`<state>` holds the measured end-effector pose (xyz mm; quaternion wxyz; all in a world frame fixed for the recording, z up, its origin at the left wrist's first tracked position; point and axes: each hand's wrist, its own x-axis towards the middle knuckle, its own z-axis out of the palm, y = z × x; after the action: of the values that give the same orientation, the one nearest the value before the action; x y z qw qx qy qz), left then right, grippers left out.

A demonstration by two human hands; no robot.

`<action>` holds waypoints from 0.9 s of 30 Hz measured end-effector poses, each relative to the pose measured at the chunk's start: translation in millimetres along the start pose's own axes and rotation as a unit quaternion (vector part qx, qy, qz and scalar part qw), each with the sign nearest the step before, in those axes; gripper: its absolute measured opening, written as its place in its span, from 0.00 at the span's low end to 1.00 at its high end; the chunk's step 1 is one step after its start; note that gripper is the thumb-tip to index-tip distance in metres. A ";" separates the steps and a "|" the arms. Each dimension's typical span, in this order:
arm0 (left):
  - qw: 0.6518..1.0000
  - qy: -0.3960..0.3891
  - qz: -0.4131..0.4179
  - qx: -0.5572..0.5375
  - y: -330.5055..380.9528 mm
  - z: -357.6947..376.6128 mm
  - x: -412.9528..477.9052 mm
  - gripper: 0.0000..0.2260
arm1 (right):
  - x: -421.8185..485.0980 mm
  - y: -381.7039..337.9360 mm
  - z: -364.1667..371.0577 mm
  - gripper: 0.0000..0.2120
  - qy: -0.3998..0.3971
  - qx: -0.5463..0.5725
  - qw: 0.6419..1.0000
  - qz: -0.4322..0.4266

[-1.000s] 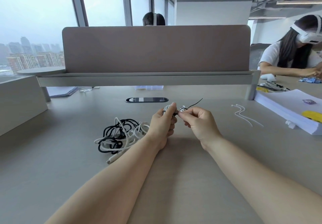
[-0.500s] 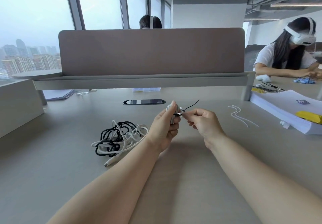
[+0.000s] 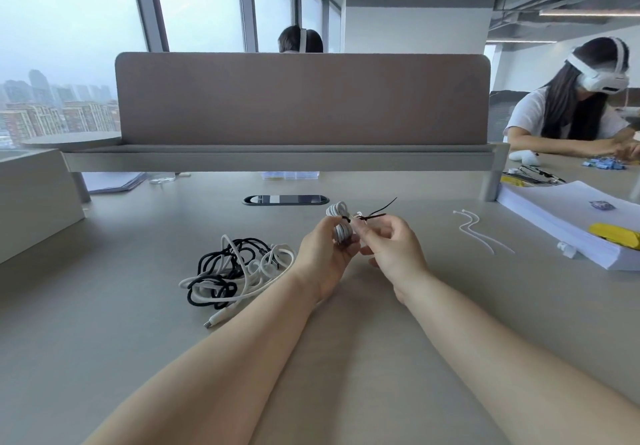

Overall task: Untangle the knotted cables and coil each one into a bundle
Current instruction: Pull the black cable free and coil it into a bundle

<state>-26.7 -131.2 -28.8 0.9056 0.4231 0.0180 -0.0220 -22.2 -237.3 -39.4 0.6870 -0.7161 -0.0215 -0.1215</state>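
Observation:
My left hand grips a small coiled white cable bundle, held upright above the desk. A thin black tie wraps the bundle's middle, and its free tail sticks up to the right. My right hand pinches that tie right beside the bundle. To the left on the desk lies a tangle of black and white cables, with a white plug end pointing toward me.
Two white zip ties lie on the desk to the right. A stack of white paper with a yellow object sits at the far right. A desk divider stands ahead, a cable port before it. Another person works at right.
Both hands stay together on the bundle; it has turned more upright in my left hand. The view shifted slightly. The tangle has not moved.

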 end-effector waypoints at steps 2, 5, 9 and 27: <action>0.999 -0.011 0.028 0.024 -1.5 -2.1 1.9 0.09 | -0.9 3.5 2.6 0.28 0.008 -0.015 1.000 -0.015; 0.987 -0.011 0.069 0.142 -7.8 -8.2 13.7 0.09 | -2.8 4.6 3.2 0.25 0.016 -0.050 0.997 -0.064; 0.964 0.018 0.095 0.247 -12.2 -8.8 20.5 0.21 | 6.2 8.0 1.2 0.12 0.023 -0.081 0.990 -0.110; 0.624 0.088 0.137 0.764 -24.4 3.2 77.4 0.24 | 101.0 29.0 -5.6 0.08 0.109 -0.243 0.962 -0.051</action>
<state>49.3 -151.2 -49.4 0.2430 0.9606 0.0160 0.1342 80.7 -258.2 -47.1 0.4831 -0.8420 0.0479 -0.2353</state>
